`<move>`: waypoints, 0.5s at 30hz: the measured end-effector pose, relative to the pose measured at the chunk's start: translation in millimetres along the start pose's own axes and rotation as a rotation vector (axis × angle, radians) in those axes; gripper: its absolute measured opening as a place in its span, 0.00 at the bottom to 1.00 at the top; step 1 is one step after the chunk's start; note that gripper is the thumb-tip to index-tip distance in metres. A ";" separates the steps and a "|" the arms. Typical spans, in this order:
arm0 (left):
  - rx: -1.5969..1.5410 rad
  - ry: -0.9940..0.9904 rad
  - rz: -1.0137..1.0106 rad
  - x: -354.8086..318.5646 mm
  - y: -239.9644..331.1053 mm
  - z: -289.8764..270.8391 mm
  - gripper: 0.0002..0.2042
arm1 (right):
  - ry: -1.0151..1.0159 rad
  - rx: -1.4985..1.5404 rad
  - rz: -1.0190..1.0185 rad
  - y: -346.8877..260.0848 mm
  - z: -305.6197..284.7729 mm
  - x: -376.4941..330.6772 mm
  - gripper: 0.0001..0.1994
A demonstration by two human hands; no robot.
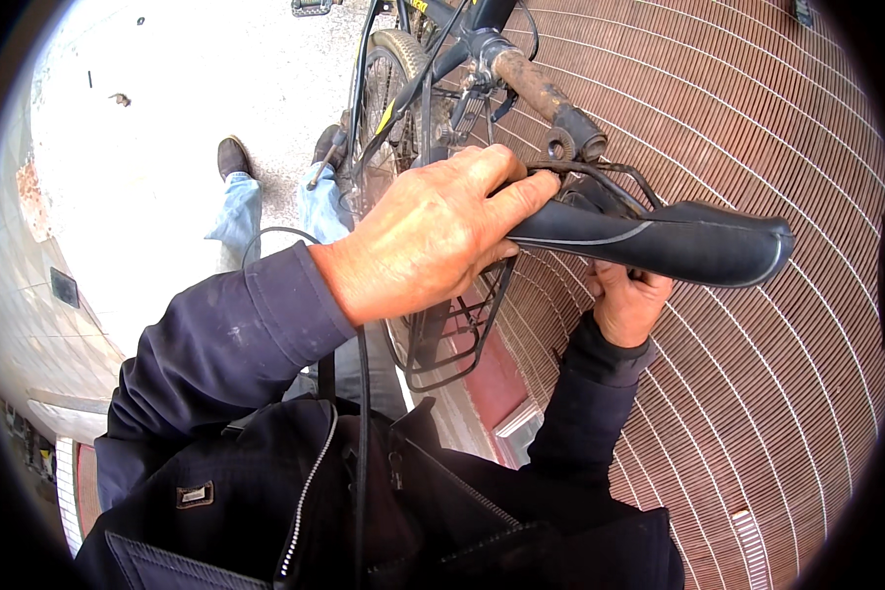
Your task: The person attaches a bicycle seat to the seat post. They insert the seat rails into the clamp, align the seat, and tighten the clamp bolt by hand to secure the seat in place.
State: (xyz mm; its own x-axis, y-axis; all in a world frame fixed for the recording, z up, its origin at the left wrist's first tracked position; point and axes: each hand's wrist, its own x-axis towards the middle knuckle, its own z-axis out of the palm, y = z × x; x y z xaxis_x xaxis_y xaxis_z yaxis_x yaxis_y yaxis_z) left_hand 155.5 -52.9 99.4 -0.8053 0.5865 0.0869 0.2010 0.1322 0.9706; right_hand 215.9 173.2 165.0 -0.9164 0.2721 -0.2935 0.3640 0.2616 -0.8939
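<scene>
Black long bike seat [678, 241] in the middle, lying sideways, near a rusty seat post [536, 88] and black wire rack [452, 334]. Left hand [428, 236] wrapped tight round the seat's narrow left end. Right hand [624, 300] curled up under the seat, holding its underside

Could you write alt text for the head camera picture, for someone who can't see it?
Seen from above, a person's left hand grips the rear of a black bicycle saddle while the right hand reaches up under it. The bicycle, with a rusty seat post and black rear rack, stands beside a ribbed brown wall.
</scene>
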 end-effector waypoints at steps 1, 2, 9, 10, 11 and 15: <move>0.000 0.004 -0.003 -0.2 0.1 0.3 0.31 | -0.023 -0.019 -0.016 0.7 -1.8 0.3 0.13; 0.003 0.006 -0.005 -0.5 -0.1 0.6 0.31 | -0.017 -0.005 -0.017 1.0 -0.2 0.8 0.13; -0.010 0.031 0.012 -0.9 -2.9 3.9 0.31 | 0.006 0.014 0.011 0.3 2.3 1.0 0.14; -0.012 0.028 0.007 -0.8 -2.7 4.0 0.31 | 0.016 -0.001 0.010 1.3 0.8 0.5 0.14; -0.013 0.023 0.010 -0.6 -2.3 3.5 0.31 | 0.011 0.018 0.019 -0.6 0.8 0.3 0.13; -0.021 -0.004 0.009 -0.3 -1.1 2.7 0.30 | 0.064 0.074 0.024 -2.1 3.3 -1.8 0.12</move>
State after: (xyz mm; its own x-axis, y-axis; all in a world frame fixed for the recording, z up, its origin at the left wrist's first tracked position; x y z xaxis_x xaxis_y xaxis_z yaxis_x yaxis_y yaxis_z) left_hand 157.0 -51.1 97.6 -0.8013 0.5906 0.0953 0.1968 0.1098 0.9743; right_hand 216.2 169.1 166.2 -0.8943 0.3365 -0.2949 0.3702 0.1862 -0.9101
